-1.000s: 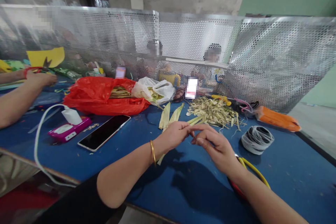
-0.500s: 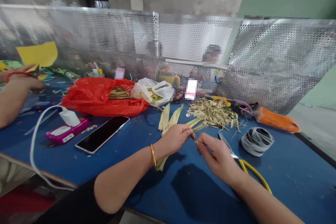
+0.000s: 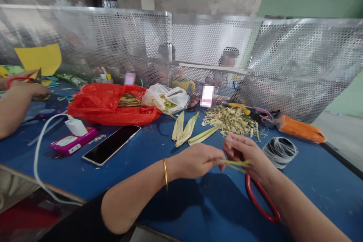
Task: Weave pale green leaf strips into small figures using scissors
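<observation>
left hand (image 3: 195,160) pinching leaf strips (image 3: 238,163) above worktop (image 3: 320,189), probably steadying them so ends are jutting toward right hand (image 3: 252,155); right hand curling fingers, cannot tell if holding anything; scissors (image 3: 262,206) lying beneath right wrist, thread spool (image 3: 280,151) nearby, likely for easy reach.

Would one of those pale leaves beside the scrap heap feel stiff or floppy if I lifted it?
Probably light and bendy, since the pale leaves look thin. They may hold some shape, given their curled edges. They might split: the scrap heap holds narrow shreds.
</observation>
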{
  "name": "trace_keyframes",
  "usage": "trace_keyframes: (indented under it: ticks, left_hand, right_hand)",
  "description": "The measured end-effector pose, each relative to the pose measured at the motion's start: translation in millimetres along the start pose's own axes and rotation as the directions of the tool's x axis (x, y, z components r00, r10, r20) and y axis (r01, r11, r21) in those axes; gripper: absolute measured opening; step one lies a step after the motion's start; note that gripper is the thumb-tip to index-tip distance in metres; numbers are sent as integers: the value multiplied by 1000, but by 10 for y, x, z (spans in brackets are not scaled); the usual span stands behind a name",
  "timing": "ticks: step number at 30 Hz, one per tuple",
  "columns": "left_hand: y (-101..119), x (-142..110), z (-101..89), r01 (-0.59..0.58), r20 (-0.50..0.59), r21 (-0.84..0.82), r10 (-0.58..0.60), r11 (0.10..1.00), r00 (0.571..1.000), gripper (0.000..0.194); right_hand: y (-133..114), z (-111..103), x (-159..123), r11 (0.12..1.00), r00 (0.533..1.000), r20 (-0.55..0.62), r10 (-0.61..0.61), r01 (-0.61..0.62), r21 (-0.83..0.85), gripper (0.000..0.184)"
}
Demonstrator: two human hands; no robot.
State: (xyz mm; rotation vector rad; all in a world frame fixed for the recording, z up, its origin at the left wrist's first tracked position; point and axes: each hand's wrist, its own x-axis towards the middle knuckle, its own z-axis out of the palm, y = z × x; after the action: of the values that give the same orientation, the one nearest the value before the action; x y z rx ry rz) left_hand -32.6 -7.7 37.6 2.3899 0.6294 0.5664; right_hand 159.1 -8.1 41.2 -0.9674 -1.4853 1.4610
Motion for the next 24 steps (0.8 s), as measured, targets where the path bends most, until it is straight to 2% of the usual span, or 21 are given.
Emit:
trace_keyframes:
  ticks: [2,5,7,9,11,13,15,16,17,19,21,22,24]
  left_hand:
    - [16,9,-31,74,-113,-115,-87,991,990,32]
    - [-8,28,-30,172,-223,-205,-217,964,950,33]
    - [-47,42,-13,237,-298,-185,-285,954,911,32]
    - [-89,53,12,305,-366,-135,-333,943,869,29]
    - [-123,56,41,344,-419,-75,-343,936,841,27]
    - [-142,47,73,359,-440,28,-311,933,842,28]
    - [-147,30,96,354,-395,184,-261,917,881,28]
    - [-145,19,100,333,-341,264,-235,905,910,27]
    - [-140,10,96,294,-265,331,-210,897,941,25]
    - [-123,-4,67,171,-86,371,-149,913,985,20]
    - [-97,-7,17,55,38,255,-67,965,997,19]
    - [-83,-5,-8,27,48,151,-35,988,998,21]
    - [-57,6,-43,42,-31,-79,-44,996,999,23]
  right_hand:
    - [62,33,28,990,997,-61,45,-37,136,35]
    - [155,125,39,987,992,-125,8,12,158,32]
    - [204,187,23,993,980,-173,-99,109,47,31]
    - [234,242,-15,961,952,-186,-244,212,-176,31]
    - [241,288,-70,847,919,-107,-380,298,-441,29]
    - [221,322,-125,683,889,20,-458,367,-631,27]
    - [179,324,-156,574,872,124,-473,412,-708,25]
    - [154,309,-156,572,879,139,-457,410,-710,26]
    - [129,281,-146,611,896,129,-425,389,-690,27]
    - [84,197,-101,774,952,66,-298,282,-567,32]
    - [52,103,-46,932,991,35,-130,134,-337,36]
    - [42,65,-22,976,997,26,-72,76,-206,36]
    - [37,23,10,999,1000,6,3,-3,39,33]
